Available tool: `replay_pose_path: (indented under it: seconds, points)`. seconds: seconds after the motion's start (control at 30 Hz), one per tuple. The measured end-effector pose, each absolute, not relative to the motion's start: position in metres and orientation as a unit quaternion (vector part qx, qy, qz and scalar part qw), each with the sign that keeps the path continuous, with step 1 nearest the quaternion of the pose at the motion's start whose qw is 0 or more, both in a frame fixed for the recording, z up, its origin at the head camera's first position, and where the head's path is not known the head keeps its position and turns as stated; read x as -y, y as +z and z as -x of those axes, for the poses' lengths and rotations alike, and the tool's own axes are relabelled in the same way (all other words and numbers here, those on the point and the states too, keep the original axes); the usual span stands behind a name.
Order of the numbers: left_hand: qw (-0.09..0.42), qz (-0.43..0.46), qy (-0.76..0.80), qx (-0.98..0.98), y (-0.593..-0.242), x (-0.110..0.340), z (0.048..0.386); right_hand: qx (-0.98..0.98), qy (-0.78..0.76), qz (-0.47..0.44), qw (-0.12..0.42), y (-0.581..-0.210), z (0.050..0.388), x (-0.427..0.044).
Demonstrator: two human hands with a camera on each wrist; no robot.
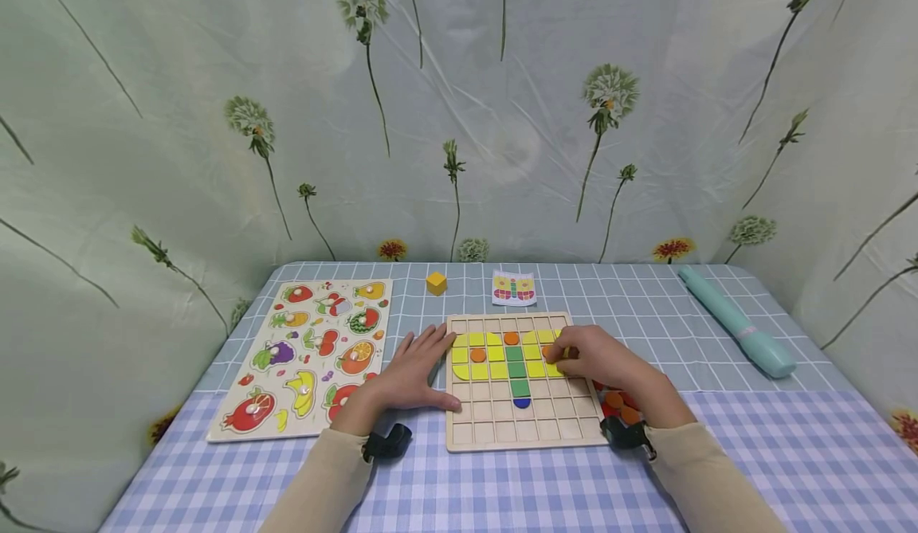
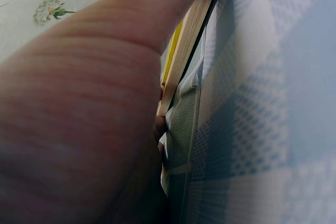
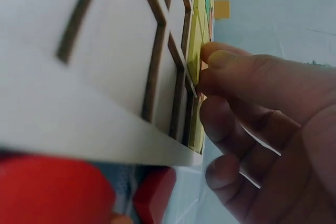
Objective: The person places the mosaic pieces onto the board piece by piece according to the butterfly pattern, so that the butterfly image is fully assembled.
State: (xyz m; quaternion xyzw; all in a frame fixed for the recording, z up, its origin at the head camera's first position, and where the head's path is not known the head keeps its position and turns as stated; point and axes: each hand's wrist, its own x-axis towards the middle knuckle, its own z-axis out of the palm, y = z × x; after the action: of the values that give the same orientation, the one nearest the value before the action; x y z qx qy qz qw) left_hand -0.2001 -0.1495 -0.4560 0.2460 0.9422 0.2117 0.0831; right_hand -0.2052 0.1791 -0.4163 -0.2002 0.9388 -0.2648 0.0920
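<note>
A square wooden grid board (image 1: 495, 435) holds yellow tiles (image 1: 479, 371), green squares (image 1: 517, 370), a blue half-round piece (image 1: 522, 403) and orange discs (image 1: 478, 354). My left hand (image 1: 413, 374) rests spread along the board's left edge, thumb on the frame; in the left wrist view the same hand (image 2: 89, 93) covers much of the board. With curled fingers my right hand (image 1: 602, 358) pinches an orange disc (image 1: 547, 351) among the right-hand yellow tiles. In the right wrist view this hand (image 3: 268, 114) has its fingertips beside a yellow tile (image 3: 195, 43), partly hiding the disc.
A fruit puzzle board (image 1: 287, 358) lies at the left. Behind the grid are a yellow cube (image 1: 436, 283) and a picture card (image 1: 513, 288). Red and orange pieces (image 1: 629, 414) lie beside the right forearm. A teal object (image 1: 739, 322) lies at the far right.
</note>
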Motion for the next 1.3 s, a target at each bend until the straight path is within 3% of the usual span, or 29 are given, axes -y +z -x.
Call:
replay_pose_path:
  seconds: [0.5,1.3]
  points:
    - [0.094,-0.239,0.213,-0.943,-0.456,0.150,0.199,-0.919,-0.277,0.206,0.188,-0.395,0.207,-0.225]
    - [0.095,-0.242,0.218,-0.941,-0.457,0.150,0.201,-0.930,-0.282,0.103,0.210,-0.398,0.186,-0.316]
